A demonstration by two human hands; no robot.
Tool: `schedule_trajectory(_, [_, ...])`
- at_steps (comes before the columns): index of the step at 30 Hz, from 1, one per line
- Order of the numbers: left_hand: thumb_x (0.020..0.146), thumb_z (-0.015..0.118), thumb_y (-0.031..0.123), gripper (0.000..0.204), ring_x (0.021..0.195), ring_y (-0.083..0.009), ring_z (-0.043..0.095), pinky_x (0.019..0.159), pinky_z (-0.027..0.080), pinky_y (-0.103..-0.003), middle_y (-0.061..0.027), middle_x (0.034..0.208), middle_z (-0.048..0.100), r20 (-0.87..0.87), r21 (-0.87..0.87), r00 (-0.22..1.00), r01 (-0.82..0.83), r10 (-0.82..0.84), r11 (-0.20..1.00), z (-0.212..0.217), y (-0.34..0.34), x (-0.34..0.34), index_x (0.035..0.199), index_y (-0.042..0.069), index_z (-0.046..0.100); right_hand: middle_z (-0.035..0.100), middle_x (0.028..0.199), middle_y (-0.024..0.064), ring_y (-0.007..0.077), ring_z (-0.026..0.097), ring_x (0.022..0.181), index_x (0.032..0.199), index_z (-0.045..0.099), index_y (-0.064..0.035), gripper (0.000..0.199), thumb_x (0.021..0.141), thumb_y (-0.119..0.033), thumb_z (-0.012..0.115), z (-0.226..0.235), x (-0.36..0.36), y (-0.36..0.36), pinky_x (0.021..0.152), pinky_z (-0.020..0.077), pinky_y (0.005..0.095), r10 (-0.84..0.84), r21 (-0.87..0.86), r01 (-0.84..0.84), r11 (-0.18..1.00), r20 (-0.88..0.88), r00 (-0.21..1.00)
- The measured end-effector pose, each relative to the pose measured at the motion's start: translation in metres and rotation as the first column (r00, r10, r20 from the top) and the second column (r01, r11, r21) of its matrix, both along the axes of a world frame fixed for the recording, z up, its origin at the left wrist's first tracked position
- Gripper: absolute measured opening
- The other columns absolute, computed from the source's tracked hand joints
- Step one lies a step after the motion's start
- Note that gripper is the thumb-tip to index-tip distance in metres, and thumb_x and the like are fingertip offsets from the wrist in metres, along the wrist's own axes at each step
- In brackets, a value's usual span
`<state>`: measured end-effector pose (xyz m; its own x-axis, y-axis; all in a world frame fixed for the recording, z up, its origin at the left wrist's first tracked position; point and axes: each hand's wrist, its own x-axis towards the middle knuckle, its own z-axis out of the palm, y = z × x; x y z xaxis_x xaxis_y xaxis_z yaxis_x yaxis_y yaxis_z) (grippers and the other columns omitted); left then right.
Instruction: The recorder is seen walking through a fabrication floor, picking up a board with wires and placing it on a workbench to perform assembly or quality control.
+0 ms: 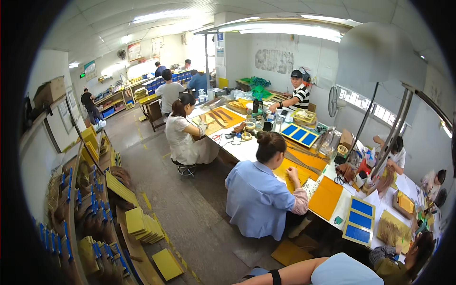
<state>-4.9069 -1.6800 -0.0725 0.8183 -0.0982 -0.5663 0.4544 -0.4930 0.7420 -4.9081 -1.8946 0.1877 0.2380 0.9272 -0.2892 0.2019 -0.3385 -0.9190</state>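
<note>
Neither my left hand nor my right hand shows. A bare arm (297, 271) with a black wristband (275, 277) and a light blue sleeve (346, 271) crosses the lower edge; its hand is hidden, and I cannot tell which side it belongs to. Just beyond it, a brown board (289, 252) lies low by the table's foot. On the near part of the long worktable rests a pale yellow frame with blue panels (359, 221). Beside that frame is a yellow board with brown hair-like strands (393, 230).
A person in a blue shirt (259, 199) sits at the table's near side, one hand raised over an orange board. Other people work around it. Shelving (102, 209) with blue-clipped brown bundles lines the left. Yellow boards (140, 223) are stacked beside the grey floor aisle (185, 213).
</note>
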Motion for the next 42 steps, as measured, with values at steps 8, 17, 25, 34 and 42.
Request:
schedule_trajectory(8, [0.098, 0.056, 0.034, 0.038, 0.099, -0.032, 0.064, 0.085, 0.051, -0.04, -0.0183, 0.109, 0.068, 0.016, -0.002, 1.0, 0.008, -0.008, 1.0, 0.005, 0.023, 0.121, 0.116, 0.002, 0.066, 0.07, 0.105, 0.0209, 0.0342, 0.066, 0.099, 0.109, 0.068, 0.0007, 0.052, 0.097, -0.049, 0.058, -0.032, 0.105, 0.044, 0.087, 0.0505, 0.0427, 0.044, 0.064, -0.043, 0.997, -0.02, 0.999])
schedule_trajectory(17, [0.098, 0.057, 0.034, 0.037, 0.096, -0.0303, 0.064, 0.083, 0.052, -0.039, -0.0171, 0.106, 0.068, 0.006, 0.071, 0.999, -0.033, 0.032, 0.997, 0.025, 0.052, 0.267, 0.114, 0.001, 0.066, 0.068, 0.112, 0.0239, 0.0347, 0.064, 0.104, 0.115, 0.066, 0.005, 0.06, 0.099, -0.051, 0.053, -0.031, 0.264, 0.065, 0.09, 0.0492, 0.0436, 0.068, 0.2, -0.049, 0.979, -0.09, 0.994])
schedule_trajectory(25, [0.098, 0.058, 0.033, 0.037, 0.094, -0.0289, 0.064, 0.082, 0.052, -0.039, -0.016, 0.104, 0.069, 0.003, 0.027, 1.0, -0.008, 0.008, 1.0, 0.017, 0.099, 0.383, 0.112, 0.0, 0.066, 0.067, 0.116, 0.0245, 0.0337, 0.062, 0.107, 0.12, 0.062, 0.0068, 0.062, 0.099, -0.051, 0.052, -0.053, 0.379, 0.12, 0.092, 0.0483, 0.0441, 0.097, 0.217, -0.056, 0.975, -0.183, 0.978])
schedule_trajectory(34, [0.097, 0.06, 0.032, 0.036, 0.091, -0.0272, 0.064, 0.08, 0.052, -0.038, -0.0148, 0.101, 0.069, 0.063, -0.049, 0.946, 0.322, -0.319, 0.946, 0.011, 0.129, 0.557, 0.11, -0.001, 0.066, 0.069, 0.102, 0.0242, 0.0346, 0.065, 0.096, 0.109, 0.066, 0.0072, 0.061, 0.1, -0.051, 0.051, -0.064, 0.517, 0.199, 0.083, 0.0503, 0.046, -0.101, 0.202, 0.161, 0.966, -0.28, 0.955])
schedule_trajectory(42, [0.097, 0.061, 0.031, 0.036, 0.089, -0.0257, 0.064, 0.078, 0.052, -0.037, -0.0136, 0.098, 0.07, 0.132, -0.03, 0.836, 0.54, -0.532, 0.841, 0.032, 0.122, 0.687, 0.108, -0.002, 0.066, 0.07, 0.101, 0.0215, 0.0339, 0.065, 0.097, 0.111, 0.066, 0.0049, 0.055, 0.101, -0.047, 0.051, -0.038, 0.599, 0.222, 0.087, 0.0494, 0.0457, -0.347, 0.239, 0.342, 0.909, -0.021, 0.937])
